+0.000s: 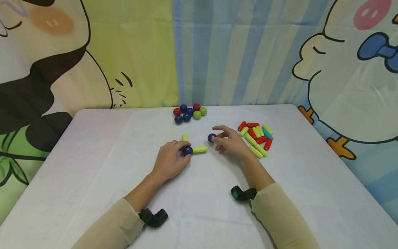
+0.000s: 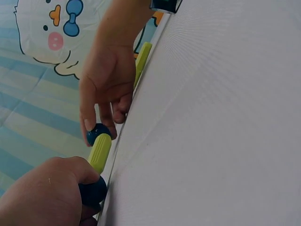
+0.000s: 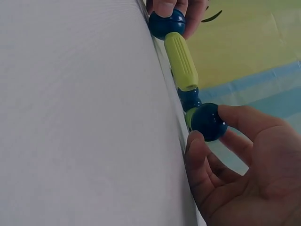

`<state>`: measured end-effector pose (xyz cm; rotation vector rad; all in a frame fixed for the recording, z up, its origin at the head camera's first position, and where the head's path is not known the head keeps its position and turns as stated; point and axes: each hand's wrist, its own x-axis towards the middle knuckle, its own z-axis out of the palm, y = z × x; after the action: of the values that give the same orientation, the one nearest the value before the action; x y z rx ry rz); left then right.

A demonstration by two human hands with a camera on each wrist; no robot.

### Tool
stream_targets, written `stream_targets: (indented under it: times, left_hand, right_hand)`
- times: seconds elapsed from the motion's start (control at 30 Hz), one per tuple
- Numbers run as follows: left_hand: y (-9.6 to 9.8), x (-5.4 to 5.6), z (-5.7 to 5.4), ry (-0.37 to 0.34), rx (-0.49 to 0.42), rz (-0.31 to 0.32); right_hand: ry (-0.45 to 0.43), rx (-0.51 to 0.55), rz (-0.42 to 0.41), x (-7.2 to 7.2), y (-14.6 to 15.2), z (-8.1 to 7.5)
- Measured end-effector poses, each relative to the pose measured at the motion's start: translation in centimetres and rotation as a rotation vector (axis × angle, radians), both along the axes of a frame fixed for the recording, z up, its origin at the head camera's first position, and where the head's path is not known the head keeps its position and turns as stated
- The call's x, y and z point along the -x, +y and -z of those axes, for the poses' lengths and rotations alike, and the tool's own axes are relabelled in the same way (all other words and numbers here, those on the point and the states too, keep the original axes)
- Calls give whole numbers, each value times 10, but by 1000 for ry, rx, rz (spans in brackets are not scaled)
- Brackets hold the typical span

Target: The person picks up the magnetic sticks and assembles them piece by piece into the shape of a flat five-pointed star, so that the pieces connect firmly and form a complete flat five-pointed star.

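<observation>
Beige sleeves (image 1: pixel 109 224) come nearest, a small black camera (image 1: pixel 153 218) at each cuff, with both hands reaching ahead over the white table (image 1: pixel 199 214). Thumb and fingers of the left hand (image 1: pixel 170 159) pinch a dark blue ball (image 1: pixel 187 150); against it, one yellow-green stick (image 1: pixel 200 149) lies pointing from the left fingertips toward the right ones, while a second stick (image 1: pixel 185 137) points away beyond the left fingers. Between its thumb and fingertips the right hand (image 1: pixel 230 141) grasps another blue ball (image 1: pixel 212 138), near the first stick's free end but apart from it in the head view. Whether a hole in that ball faces the stick, I cannot tell; if the two met off line, the end could skid on the curved side and push the stick askew. Too light a pinch by the left fingers would probably let their ball turn under any shove, swinging both sticks. How firmly those sticks sit cannot be seen, so one might pop loose. Smooth and round, the right-hand ball could slip its fingertips and roll. Loose sticks (image 1: pixel 251 139) lie just right of the right hand, where a sideways knock might scatter them; spare balls (image 1: pixel 187 117) sit beyond the left fingers.
</observation>
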<state>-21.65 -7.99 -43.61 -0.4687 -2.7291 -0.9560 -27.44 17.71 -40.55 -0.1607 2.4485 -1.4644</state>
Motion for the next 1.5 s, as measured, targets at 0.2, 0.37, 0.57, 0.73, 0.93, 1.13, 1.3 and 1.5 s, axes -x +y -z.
stream_targets:
  times: [0.2, 0.37, 0.57, 0.73, 0.93, 1.13, 1.3, 1.5]
  left_hand:
    - [1, 0, 0, -6, 3, -10]
    - [2, 1, 1, -6, 12, -10]
    - [2, -1, 1, 0, 20, -12]
    - [1, -3, -2, -9, 8, -8]
    - [1, -2, -2, -9, 0, -3]
    - [1, -2, 0, -7, 3, -5]
    - [0, -1, 1, 3, 3, -1]
    - [1, -1, 0, -6, 1, 2]
  right_hand:
    - [11, -105, -121, -9, 8, -1]
    - [15, -106, -178, -13, 10, -2]
    - [26, -94, -214, -14, 10, -3]
    - [31, -93, -212, -12, 13, -6]
    - [41, -90, -136, -10, 28, -13]
    - [84, -94, -33, -7, 52, -23]
    - [117, -150, -42, -9, 72, -34]
    - [49, -364, -41, -18, 92, -53]
